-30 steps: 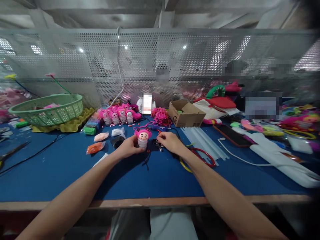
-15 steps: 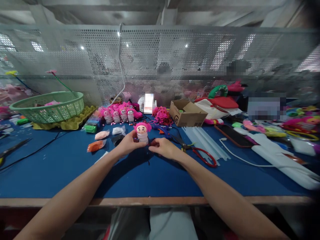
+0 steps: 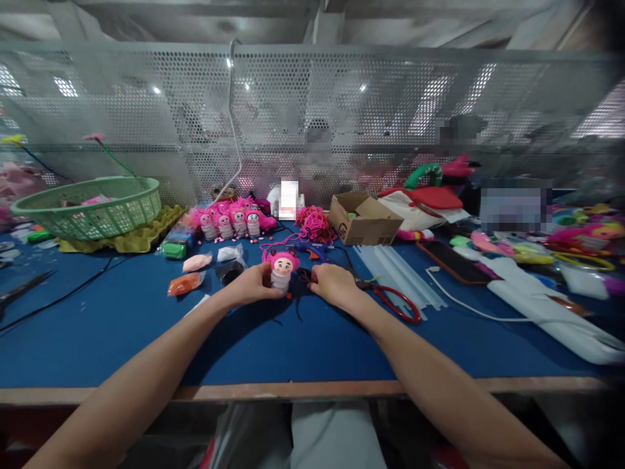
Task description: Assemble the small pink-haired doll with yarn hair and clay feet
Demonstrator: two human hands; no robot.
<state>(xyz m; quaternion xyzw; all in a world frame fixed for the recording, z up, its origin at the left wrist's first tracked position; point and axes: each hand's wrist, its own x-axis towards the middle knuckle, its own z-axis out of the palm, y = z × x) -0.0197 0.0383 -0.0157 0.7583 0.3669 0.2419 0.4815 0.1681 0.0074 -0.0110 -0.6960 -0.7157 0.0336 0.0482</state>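
The L hand point(image 3: 254, 284) has hold of a small doll point(image 3: 281, 272) w/ pink hair and a white body made of rings. Its thumb and fingers are closed round the doll's side, down low. The doll is in the mid. of the blue table point(image 3: 234, 358), upright, and its face looks at the person. A wee red dot point(image 3: 289, 296) is just by its foot.

The R hand point(image 3: 333, 284) is near the doll, on its R side, w/ a gap btwn. Its fingers are bent in, tips close to a small dark thing point(image 3: 303, 276). Can't tell if they grip it, or what it is.

Lots of stuff is abt. At the back, 4 dolls point(image 3: 229, 223) of the same kind stand in a row. Pink yarn point(image 3: 315, 225) is in a heap next to a brown box point(image 3: 374, 225). R of the R hand: scissors w/ red handles point(image 3: 415, 319) and pale long strips point(image 3: 390, 267), then a dark phone point(image 3: 454, 262). L of the L hand: an orange pack point(image 3: 185, 284) and a peach pack point(image 3: 197, 262). Far L, a green basket point(image 3: 92, 215) sits on a yellow tray point(image 3: 117, 242).
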